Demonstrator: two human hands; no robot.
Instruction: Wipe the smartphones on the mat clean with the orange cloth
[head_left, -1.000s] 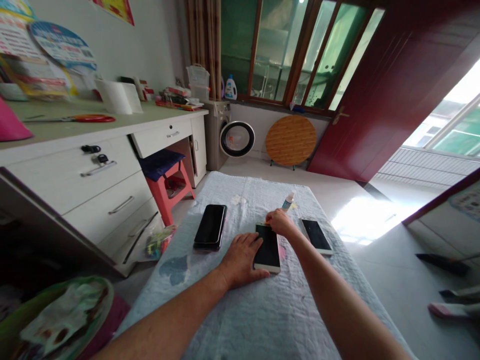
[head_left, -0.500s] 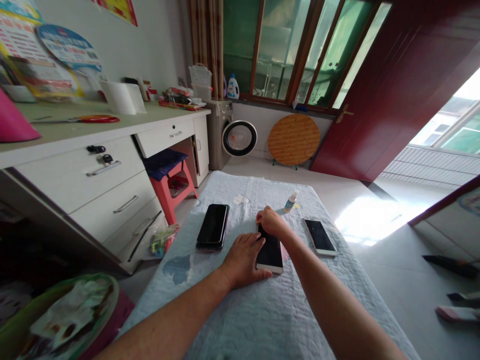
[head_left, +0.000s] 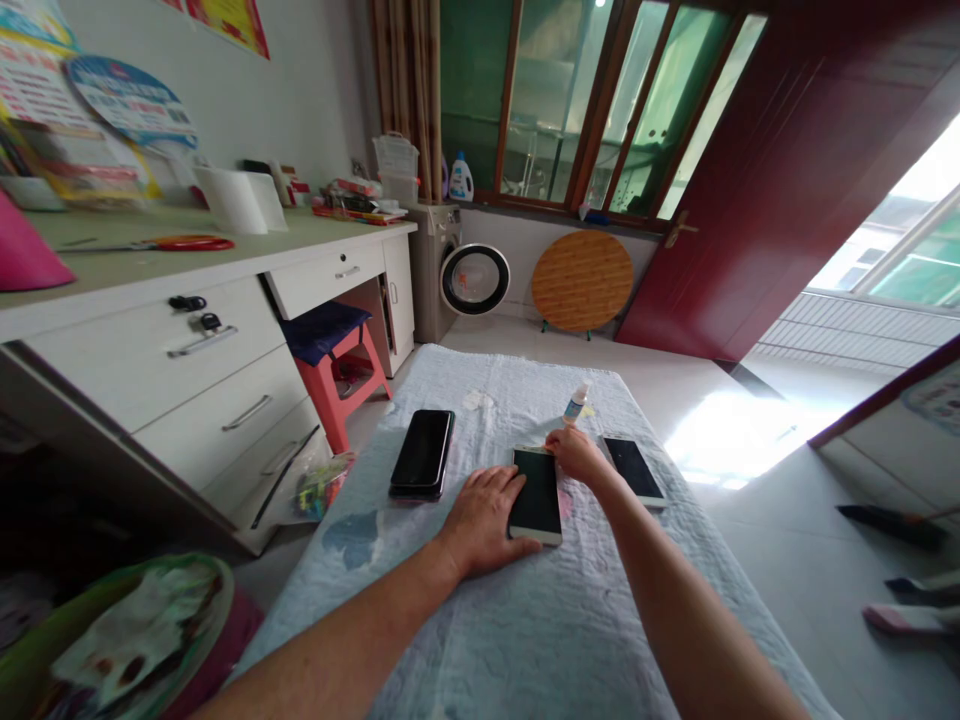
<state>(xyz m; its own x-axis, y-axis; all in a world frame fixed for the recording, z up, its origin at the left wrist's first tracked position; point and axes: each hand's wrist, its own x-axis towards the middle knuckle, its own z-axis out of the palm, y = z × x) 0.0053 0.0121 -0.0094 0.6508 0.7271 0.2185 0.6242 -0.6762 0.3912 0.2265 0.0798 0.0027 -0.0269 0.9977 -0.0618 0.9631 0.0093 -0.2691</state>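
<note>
A white-framed smartphone (head_left: 537, 495) with a dark screen lies face up on the cloth. My left hand (head_left: 486, 515) holds it in place, fingers along its left edge and thumb at the bottom corner. At its top right corner is my right hand (head_left: 576, 452), fingers pinched together; anything between them is too small to make out. Just beyond that hand stands a small spray bottle (head_left: 576, 404) with a clear cap. Another white smartphone (head_left: 634, 468) lies to the right, partly behind my right forearm. A black smartphone (head_left: 423, 450) rests on the left, apparently atop another dark item.
A pale blue quilted cloth (head_left: 465, 640) with printed patches covers the table. Left of it are a white desk (head_left: 217, 375), a pink stool (head_left: 341, 385) and a waste bin (head_left: 225, 610). A washing machine (head_left: 435, 270) with its door ajar and a round wooden tabletop (head_left: 582, 280) stand behind.
My right hand has moved rightward along the phone's top edge, from the top left corner to the top right, uncovering the screen. My left hand stays on the phone.
</note>
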